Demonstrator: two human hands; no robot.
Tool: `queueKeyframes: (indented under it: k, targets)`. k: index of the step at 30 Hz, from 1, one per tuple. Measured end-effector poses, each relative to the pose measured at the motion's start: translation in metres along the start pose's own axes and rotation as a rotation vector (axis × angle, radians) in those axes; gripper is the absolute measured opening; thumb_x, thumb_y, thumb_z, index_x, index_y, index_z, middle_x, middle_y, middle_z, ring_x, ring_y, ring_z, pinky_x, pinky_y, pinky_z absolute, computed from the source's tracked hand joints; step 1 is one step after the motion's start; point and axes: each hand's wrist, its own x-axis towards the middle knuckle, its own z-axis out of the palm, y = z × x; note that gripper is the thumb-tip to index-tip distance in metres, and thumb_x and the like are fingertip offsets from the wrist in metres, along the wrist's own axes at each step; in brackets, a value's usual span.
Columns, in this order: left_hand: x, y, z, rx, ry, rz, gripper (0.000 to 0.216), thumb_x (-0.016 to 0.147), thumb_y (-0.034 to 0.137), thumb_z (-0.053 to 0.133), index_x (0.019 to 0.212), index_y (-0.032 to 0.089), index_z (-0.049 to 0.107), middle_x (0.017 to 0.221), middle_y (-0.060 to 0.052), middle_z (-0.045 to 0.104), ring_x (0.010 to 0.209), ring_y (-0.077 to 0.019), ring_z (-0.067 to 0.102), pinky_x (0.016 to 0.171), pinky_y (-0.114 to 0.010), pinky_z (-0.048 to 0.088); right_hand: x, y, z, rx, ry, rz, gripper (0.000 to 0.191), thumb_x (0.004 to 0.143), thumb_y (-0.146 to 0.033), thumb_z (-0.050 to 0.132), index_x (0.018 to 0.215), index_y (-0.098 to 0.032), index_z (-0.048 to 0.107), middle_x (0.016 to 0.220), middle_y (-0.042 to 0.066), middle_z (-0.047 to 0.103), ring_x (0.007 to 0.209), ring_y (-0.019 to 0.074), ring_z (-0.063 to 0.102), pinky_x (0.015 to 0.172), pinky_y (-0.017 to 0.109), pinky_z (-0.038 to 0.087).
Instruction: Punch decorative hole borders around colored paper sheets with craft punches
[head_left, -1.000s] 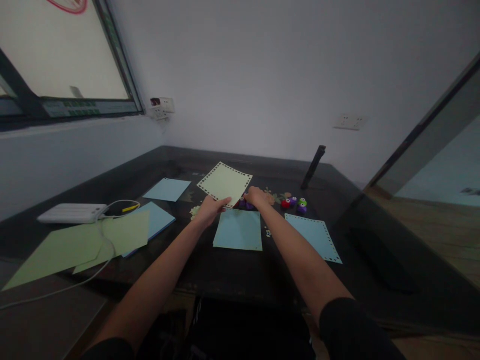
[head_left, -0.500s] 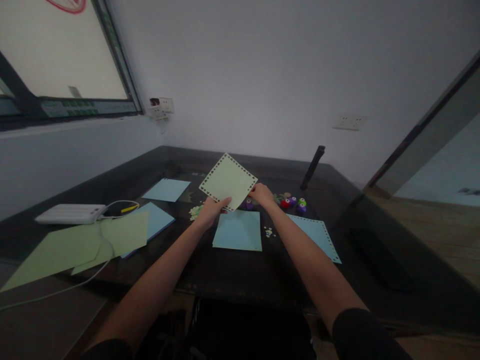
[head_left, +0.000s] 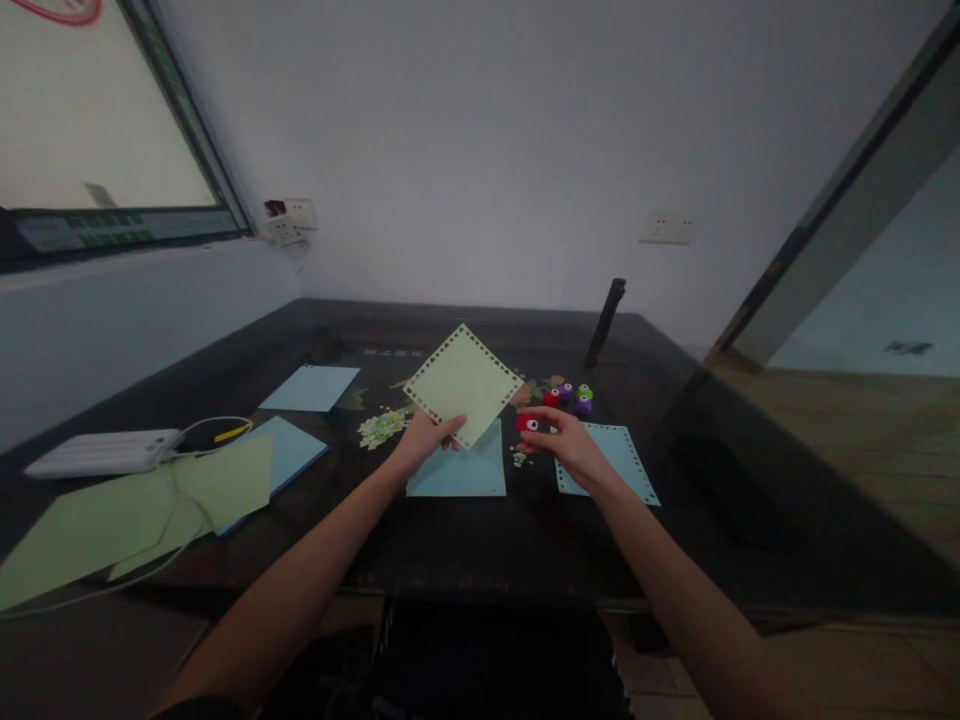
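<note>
My left hand (head_left: 422, 442) pinches the near corner of a pale green paper square (head_left: 463, 383) with punched holes along its edges and holds it tilted above the dark table (head_left: 480, 540). My right hand (head_left: 566, 444) is closed around a small red paper punch (head_left: 526, 423), lifted just off the table to the right of the sheet. Under both hands lies a blue paper square (head_left: 459, 473). A second blue sheet with punched edges (head_left: 616, 455) lies partly under my right wrist.
Several small punches, red, purple and green (head_left: 568, 396), sit behind my right hand. Green paper scraps (head_left: 381, 427) lie left of the held sheet. More blue (head_left: 309, 387) and green sheets (head_left: 142, 505), a white power bank (head_left: 101, 452) with cable and a dark upright object (head_left: 604, 321) stand about.
My right hand has drawn back from the cluster of punches with the red punch in it. My left hand has raised and turned the green sheet. The camera has swung slightly right.
</note>
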Motion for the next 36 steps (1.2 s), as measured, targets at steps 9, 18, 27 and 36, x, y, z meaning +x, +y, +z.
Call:
queueKeyframes:
  k: [9,18,27,36]
  targets:
    - [-0.010,0.005,0.010,0.046,-0.058,-0.030,0.028,0.068,0.035,0.070,0.084,0.014,0.060,0.057,-0.003,0.062,0.042,-0.0153,0.056,0.042,-0.026,0.040,0.005,0.014,-0.002,0.231,0.011,-0.014,0.034,0.068,-0.024,0.073,0.098,-0.019,0.058,0.090,0.004,0.063,0.074,0.0154,0.067,0.084,0.035,0.054]
    - [-0.014,0.009,0.014,0.025,-0.114,-0.047,0.031,0.068,0.035,0.070,0.087,0.013,0.059,0.063,-0.005,0.066,0.046,-0.0173,0.060,0.045,-0.026,0.046,0.004,0.017,0.003,0.219,0.051,0.012,0.033,0.067,-0.026,0.074,0.094,-0.017,0.057,0.085,0.005,0.066,0.065,0.0141,0.067,0.067,0.027,0.056]
    - [-0.014,0.008,0.013,0.155,-0.156,-0.008,0.026,0.074,0.033,0.064,0.086,0.010,0.060,0.053,-0.004,0.064,0.045,-0.0143,0.059,0.047,-0.023,0.046,0.001,0.019,0.009,0.246,0.071,0.014,0.034,0.058,-0.027,0.080,0.084,-0.016,0.061,0.075,0.001,0.063,0.061,0.0130,0.066,0.059,0.023,0.054]
    - [-0.012,0.007,0.012,0.130,-0.141,0.021,0.026,0.075,0.033,0.064,0.086,0.010,0.059,0.052,-0.004,0.064,0.044,-0.0137,0.059,0.044,-0.022,0.044,-0.001,0.017,0.009,0.206,0.069,0.004,0.034,0.060,-0.026,0.079,0.087,-0.018,0.061,0.080,0.002,0.064,0.061,0.0127,0.065,0.060,0.026,0.053]
